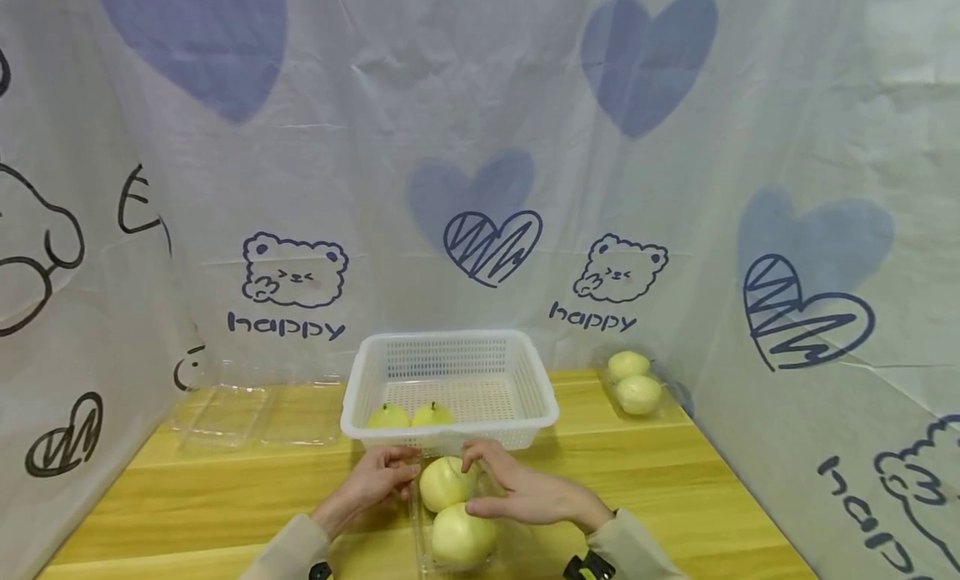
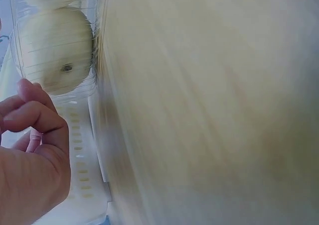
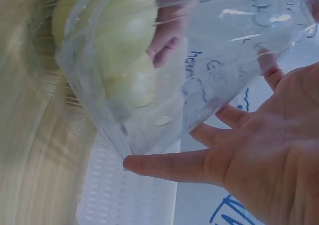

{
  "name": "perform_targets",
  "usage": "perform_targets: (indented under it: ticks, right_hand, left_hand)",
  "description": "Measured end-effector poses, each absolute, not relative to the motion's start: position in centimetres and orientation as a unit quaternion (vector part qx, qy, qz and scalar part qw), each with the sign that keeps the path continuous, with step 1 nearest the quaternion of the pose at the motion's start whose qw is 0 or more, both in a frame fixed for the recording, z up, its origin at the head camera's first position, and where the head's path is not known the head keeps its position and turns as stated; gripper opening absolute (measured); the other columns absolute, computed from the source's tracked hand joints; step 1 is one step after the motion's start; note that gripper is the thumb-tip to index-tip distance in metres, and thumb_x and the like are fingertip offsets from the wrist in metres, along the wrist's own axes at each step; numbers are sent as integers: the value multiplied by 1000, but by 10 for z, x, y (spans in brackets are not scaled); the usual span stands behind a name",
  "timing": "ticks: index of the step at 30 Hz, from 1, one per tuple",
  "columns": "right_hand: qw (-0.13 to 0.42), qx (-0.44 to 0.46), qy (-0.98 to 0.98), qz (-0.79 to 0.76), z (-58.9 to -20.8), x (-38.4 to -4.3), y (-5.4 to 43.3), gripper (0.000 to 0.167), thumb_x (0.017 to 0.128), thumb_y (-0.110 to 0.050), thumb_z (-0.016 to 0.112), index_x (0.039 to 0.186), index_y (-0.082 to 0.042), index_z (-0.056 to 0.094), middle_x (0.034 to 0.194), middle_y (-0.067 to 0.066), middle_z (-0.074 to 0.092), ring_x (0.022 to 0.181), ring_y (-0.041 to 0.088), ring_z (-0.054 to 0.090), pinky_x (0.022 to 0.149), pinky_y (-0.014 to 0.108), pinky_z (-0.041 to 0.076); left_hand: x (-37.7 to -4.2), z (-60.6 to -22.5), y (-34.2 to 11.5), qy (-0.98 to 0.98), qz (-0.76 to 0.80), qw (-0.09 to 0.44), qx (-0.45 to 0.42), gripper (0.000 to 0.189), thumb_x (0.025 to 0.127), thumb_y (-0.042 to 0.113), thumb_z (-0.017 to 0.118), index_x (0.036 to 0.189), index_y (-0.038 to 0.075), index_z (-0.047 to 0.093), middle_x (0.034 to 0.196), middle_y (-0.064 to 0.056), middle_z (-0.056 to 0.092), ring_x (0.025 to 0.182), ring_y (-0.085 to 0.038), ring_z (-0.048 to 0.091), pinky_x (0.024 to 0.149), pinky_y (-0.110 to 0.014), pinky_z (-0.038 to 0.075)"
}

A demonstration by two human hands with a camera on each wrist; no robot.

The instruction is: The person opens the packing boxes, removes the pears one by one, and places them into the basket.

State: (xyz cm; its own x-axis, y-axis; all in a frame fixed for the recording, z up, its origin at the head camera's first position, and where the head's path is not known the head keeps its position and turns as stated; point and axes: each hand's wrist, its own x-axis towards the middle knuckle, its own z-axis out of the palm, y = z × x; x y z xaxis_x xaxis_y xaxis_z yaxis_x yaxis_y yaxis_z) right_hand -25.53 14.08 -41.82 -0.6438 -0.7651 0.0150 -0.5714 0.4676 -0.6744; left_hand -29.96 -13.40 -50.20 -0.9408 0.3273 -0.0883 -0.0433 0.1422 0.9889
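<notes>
A clear plastic clamshell box (image 1: pixel 422 540) lies in front of the basket with two round yellow-green pears, a farther one (image 1: pixel 442 485) and a nearer one (image 1: pixel 462 537). My left hand (image 1: pixel 380 477) is at the box's far left corner, fingers curled against its edge. In the left wrist view, a fingertip meets the corner beside a pear (image 2: pixel 56 48). Over the box's right side, my right hand (image 1: pixel 534 490) spans the raised, tilted lid (image 3: pixel 164 103) between thumb and fingers. One straight finger presses on the lid's corner in the right wrist view.
A white perforated basket (image 1: pixel 551 397) stands just behind the box, with two pears (image 1: pixel 432 414) inside. Empty clear boxes (image 1: pixel 225 417) lie at the back left. At the back right sits another clear box holding two pears (image 1: pixel 637 394). A printed curtain (image 1: pixel 450 88) hangs around the table.
</notes>
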Motion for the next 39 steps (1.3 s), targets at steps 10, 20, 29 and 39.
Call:
perform_targets:
  ticks: [10, 20, 29, 39]
  right_hand:
    - [143, -421, 830, -338, -401, -249, 167, 51, 100, -38, 46, 149, -27, 36, 158, 3, 30, 145, 27, 30, 115, 51, 30]
    - [152, -354, 842, -377, -380, -251, 201, 35, 97, -30, 60, 130, -21, 51, 132, 4, 49, 124, 34, 51, 85, 29, 53]
    - [224, -316, 834, -393, -379, -261, 241, 40, 99, -29, 58, 137, -23, 46, 116, 11, 58, 99, 23, 62, 72, 36, 56]
    - [238, -260, 843, -405, -403, -279, 264, 32, 101, -23, 54, 131, -15, 52, 103, 11, 60, 83, 29, 61, 60, 39, 57]
  left_hand:
    - [-302, -505, -133, 757, 633, 131, 97, 49, 98, 11, 56, 137, -15, 44, 68, 2, 61, 58, -7, 54, 49, -21, 36]
    - [-299, -498, -132, 750, 636, 142, 112, 52, 96, 11, 59, 137, -16, 42, 68, 2, 61, 57, -6, 53, 49, -20, 34]
    - [-297, -498, -132, 751, 635, 147, 107, 50, 97, 10, 57, 138, -15, 43, 69, 0, 61, 57, -7, 53, 49, -19, 41]
    - [-299, -500, -131, 753, 637, 129, 106, 45, 97, 9, 56, 135, -14, 47, 69, 0, 57, 57, -8, 51, 50, -20, 41]
